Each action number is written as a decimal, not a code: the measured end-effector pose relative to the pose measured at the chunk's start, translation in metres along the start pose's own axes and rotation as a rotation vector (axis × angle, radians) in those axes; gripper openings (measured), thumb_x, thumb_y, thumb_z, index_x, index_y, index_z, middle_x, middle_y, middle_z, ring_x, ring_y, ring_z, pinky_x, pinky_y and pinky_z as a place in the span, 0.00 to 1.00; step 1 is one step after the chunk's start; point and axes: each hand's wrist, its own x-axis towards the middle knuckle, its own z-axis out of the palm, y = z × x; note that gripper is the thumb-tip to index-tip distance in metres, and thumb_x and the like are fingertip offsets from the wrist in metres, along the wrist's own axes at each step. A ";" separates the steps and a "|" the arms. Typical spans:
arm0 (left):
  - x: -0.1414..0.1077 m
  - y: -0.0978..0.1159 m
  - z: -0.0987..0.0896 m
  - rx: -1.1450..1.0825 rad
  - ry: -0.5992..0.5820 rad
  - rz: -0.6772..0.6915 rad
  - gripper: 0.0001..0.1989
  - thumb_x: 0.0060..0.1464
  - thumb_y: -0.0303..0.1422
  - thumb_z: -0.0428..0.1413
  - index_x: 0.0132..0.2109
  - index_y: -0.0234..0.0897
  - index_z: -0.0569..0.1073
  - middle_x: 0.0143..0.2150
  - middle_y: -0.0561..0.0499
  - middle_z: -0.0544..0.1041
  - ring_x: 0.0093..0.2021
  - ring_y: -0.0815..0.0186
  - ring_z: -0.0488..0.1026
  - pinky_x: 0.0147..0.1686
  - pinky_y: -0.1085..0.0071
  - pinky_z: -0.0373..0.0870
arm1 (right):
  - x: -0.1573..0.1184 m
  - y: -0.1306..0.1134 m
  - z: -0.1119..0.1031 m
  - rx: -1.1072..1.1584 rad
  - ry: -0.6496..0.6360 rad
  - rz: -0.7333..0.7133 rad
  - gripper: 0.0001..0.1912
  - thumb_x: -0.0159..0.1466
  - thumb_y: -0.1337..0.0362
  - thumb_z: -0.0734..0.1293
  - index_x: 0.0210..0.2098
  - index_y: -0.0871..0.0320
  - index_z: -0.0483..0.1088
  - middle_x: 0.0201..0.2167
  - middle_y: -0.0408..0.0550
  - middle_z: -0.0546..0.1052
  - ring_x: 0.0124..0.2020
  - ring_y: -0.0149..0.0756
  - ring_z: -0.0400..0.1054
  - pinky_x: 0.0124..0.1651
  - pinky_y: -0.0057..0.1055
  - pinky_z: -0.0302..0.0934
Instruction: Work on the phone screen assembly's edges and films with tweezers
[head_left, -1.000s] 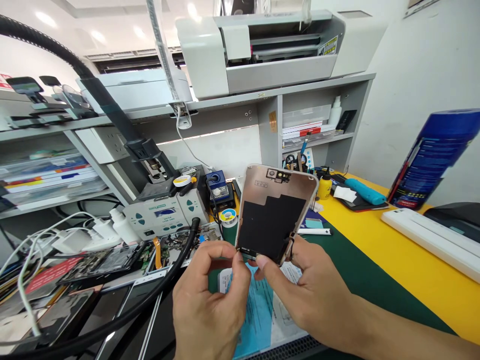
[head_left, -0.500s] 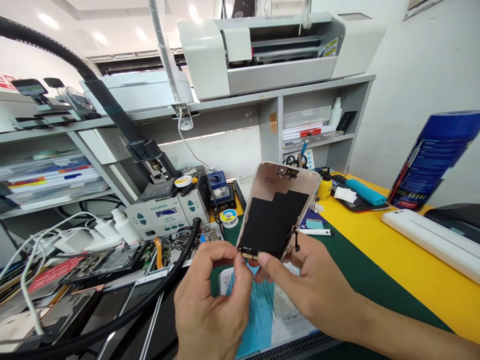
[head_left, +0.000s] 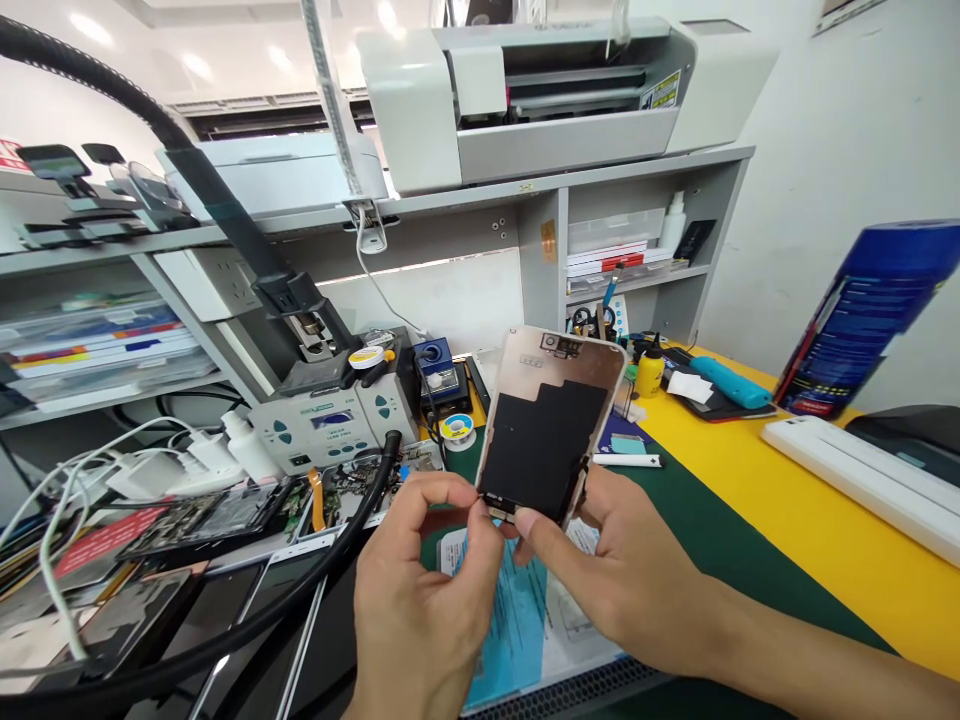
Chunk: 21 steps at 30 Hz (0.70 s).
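Observation:
A phone screen assembly (head_left: 544, 435) is held up with its back toward me, a black sheet over most of a coppery metal plate. My right hand (head_left: 630, 570) grips its lower right edge, thumb on the bottom border and fingers behind. Thumb and forefinger of my left hand (head_left: 431, 590) pinch at the lower left corner; whether a small part lies between them is hidden. Beneath both hands lies a blue and white printed sheet (head_left: 517, 640) on the green mat (head_left: 694, 540).
At left, a black hose (head_left: 330, 575) arcs over stacked phone parts (head_left: 225, 520) before a rework station (head_left: 337, 425). Beside it sits a solder spool (head_left: 457, 430). Rightward stand a yellow bottle (head_left: 649, 372) and a large blue can (head_left: 862, 310). A white device (head_left: 855, 480) lies on the yellow surface.
The screen assembly has tilted slightly, its top edge shifting a little left and its back facing me more squarely. Both hands keep their places on it.

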 end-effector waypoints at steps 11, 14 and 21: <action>0.000 -0.001 -0.001 -0.008 -0.029 -0.075 0.01 0.51 0.30 0.57 0.32 0.41 0.71 0.32 0.56 0.75 0.33 0.68 0.74 0.30 0.76 0.68 | 0.000 -0.002 -0.001 -0.004 -0.021 -0.002 0.08 0.66 0.68 0.62 0.33 0.56 0.72 0.32 0.42 0.77 0.35 0.33 0.71 0.41 0.27 0.64; 0.001 0.001 -0.002 -0.018 -0.058 -0.154 0.01 0.51 0.31 0.57 0.32 0.41 0.71 0.32 0.55 0.76 0.34 0.67 0.74 0.30 0.76 0.68 | 0.000 -0.002 -0.001 0.013 -0.035 0.026 0.08 0.66 0.68 0.62 0.33 0.55 0.71 0.31 0.42 0.77 0.34 0.33 0.71 0.40 0.27 0.64; 0.004 -0.004 -0.002 -0.196 -0.152 -0.324 0.04 0.52 0.33 0.59 0.33 0.40 0.71 0.32 0.55 0.75 0.33 0.67 0.73 0.32 0.74 0.69 | 0.005 0.002 -0.007 0.119 -0.084 0.186 0.04 0.66 0.65 0.63 0.39 0.56 0.69 0.28 0.44 0.76 0.30 0.36 0.73 0.34 0.31 0.67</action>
